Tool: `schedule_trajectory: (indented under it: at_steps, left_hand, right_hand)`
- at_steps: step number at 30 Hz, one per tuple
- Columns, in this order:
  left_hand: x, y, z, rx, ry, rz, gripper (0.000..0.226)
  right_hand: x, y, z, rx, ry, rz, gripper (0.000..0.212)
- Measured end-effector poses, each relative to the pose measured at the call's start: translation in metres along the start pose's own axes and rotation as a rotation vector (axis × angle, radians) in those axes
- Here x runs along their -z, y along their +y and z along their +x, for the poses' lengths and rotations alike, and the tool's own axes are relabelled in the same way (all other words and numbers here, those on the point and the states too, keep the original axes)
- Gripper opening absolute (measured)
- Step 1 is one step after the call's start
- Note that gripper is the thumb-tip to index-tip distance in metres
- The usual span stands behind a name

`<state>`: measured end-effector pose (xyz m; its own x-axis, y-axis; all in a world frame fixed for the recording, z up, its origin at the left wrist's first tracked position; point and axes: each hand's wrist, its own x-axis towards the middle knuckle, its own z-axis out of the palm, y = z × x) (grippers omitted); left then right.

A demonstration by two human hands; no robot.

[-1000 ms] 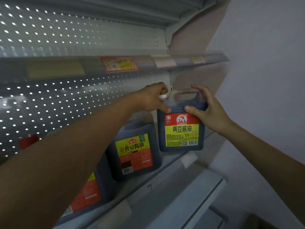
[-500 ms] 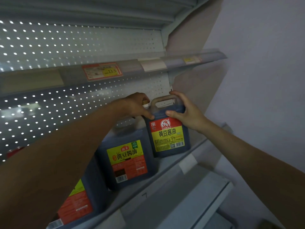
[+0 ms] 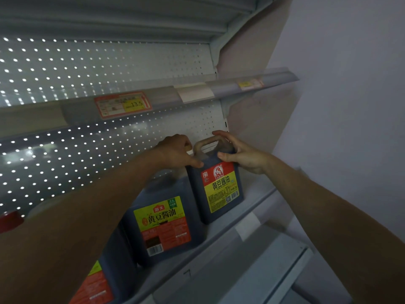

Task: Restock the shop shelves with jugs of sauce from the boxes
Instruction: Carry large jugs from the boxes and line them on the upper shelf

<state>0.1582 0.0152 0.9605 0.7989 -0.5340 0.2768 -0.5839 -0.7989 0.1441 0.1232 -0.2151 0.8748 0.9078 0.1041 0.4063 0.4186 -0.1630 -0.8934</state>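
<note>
A small dark jug of soy sauce (image 3: 219, 189) with a red and yellow label stands at the right end of the middle shelf (image 3: 245, 218), near the back panel. My left hand (image 3: 177, 153) is closed over its cap and left shoulder. My right hand (image 3: 241, 154) holds its handle and right shoulder. To its left stands a bigger jug (image 3: 163, 222) with a yellow-green and orange label. Another large jug (image 3: 98, 284) sits further left, partly hidden by my left forearm.
An upper shelf (image 3: 197, 94) with price tags runs just above my hands. The perforated back panel (image 3: 76, 154) is behind the jugs. A plain wall (image 3: 350, 106) stands to the right. A lower shelf edge (image 3: 274, 268) juts out below. A red cap (image 3: 9, 220) shows at far left.
Both hands have carried the small jug back and leftwards onto the shelf, beside the bigger jug. They still hold its top.
</note>
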Motion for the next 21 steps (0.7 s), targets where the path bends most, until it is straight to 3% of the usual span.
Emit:
schedule_trajectory:
  at_steps: [13,17,21]
  left_hand:
    - [-0.002,-0.004,-0.003,-0.143,-0.015,-0.112,0.085]
    - [-0.002,-0.006,-0.004,-0.162,-0.009,-0.126,0.079]
    - [0.001,-0.003,-0.018,-0.202,0.100,-0.017,0.067]
  right_hand:
    - [-0.008,0.008,-0.010,0.030,0.081,-0.140,0.079]
    - [-0.016,0.005,-0.015,0.046,0.144,-0.155,0.082]
    - [-0.027,0.001,-0.024,0.043,0.237,-0.264,0.083]
